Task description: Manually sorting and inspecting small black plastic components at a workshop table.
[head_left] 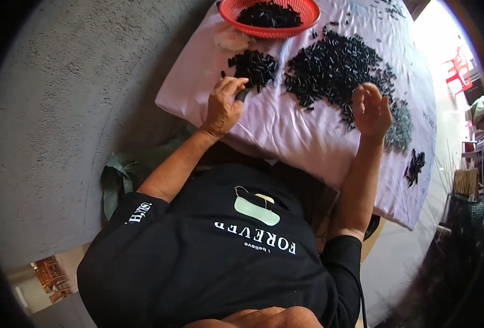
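Observation:
My left hand [224, 106] is over the pink cloth [272, 117], beside a small heap of short black tube-like pieces [256, 68]. Its fingers are bent toward the thumb. A dark piece [242, 95] shows at the thumb; whether it is held or worn I cannot tell. At the right front edge of a larger heap of black pieces [332, 65] is my right hand [372, 112], its fingers loosely curled and the thumb apart. Nothing shows in it. Beside it lies a pile of thin, greyish clear pieces [400, 128].
A red plastic basket [311, 24] at the far edge holds more black pieces. A small black cluster [415, 167] lies near the cloth's right edge. To the left is a rough grey wall [78, 98]; a red chair [458, 72] stands far right.

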Available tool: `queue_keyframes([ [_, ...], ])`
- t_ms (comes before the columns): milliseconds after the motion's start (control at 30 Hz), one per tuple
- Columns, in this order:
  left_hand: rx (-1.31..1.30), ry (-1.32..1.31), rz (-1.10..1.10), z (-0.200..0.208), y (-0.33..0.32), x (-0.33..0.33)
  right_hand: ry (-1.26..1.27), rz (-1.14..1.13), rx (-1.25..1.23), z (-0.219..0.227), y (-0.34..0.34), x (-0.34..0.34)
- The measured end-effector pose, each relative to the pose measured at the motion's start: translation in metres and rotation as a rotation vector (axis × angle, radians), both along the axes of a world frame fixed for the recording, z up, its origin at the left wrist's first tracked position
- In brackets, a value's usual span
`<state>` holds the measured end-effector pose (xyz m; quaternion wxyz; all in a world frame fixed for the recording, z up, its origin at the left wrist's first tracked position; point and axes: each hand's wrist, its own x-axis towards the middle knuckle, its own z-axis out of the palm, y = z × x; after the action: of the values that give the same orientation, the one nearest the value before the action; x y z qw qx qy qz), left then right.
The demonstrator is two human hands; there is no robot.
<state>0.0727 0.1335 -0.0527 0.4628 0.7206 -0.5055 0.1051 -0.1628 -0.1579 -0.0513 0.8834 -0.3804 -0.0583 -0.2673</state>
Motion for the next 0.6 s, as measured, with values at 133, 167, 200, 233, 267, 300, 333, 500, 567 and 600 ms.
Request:
queue_keyframes([
  [133, -0.028, -0.018, 0.030, -0.003, -0.003, 0.001, -0.064, 0.056, 0.051, -0.002, -0.006, -0.002],
  [167, -0.022, -0.014, 0.023, -0.004, -0.004, 0.001, -0.137, 0.148, 0.018, -0.003, -0.012, -0.002],
  [200, -0.026, -0.001, 0.016, -0.004, -0.004, 0.001, -0.085, 0.054, 0.073, -0.004, -0.011, -0.004],
  [233, -0.032, 0.010, 0.010, -0.003, -0.004, 0.000, -0.079, 0.039, 0.081, -0.004, -0.011, -0.005],
  [267, -0.037, 0.015, 0.008, -0.001, -0.003, -0.001, -0.072, 0.025, 0.087, -0.003, -0.011, -0.005],
  [300, -0.041, 0.016, 0.001, -0.001, -0.004, -0.002, -0.106, 0.075, 0.060, -0.001, -0.013, -0.004],
  [333, -0.042, 0.032, 0.003, 0.000, -0.003, -0.003, -0.072, 0.017, 0.094, 0.000, -0.011, -0.005],
  [500, -0.008, 0.031, 0.015, 0.003, 0.001, -0.004, -0.123, 0.057, 0.099, 0.000, -0.002, -0.002],
  [567, 0.006, 0.032, 0.002, 0.002, 0.001, -0.003, -0.134, 0.037, 0.114, 0.001, 0.000, -0.004],
  [600, -0.006, 0.040, -0.004, 0.003, 0.002, -0.004, -0.153, 0.050, 0.112, 0.001, -0.001, -0.004],
])
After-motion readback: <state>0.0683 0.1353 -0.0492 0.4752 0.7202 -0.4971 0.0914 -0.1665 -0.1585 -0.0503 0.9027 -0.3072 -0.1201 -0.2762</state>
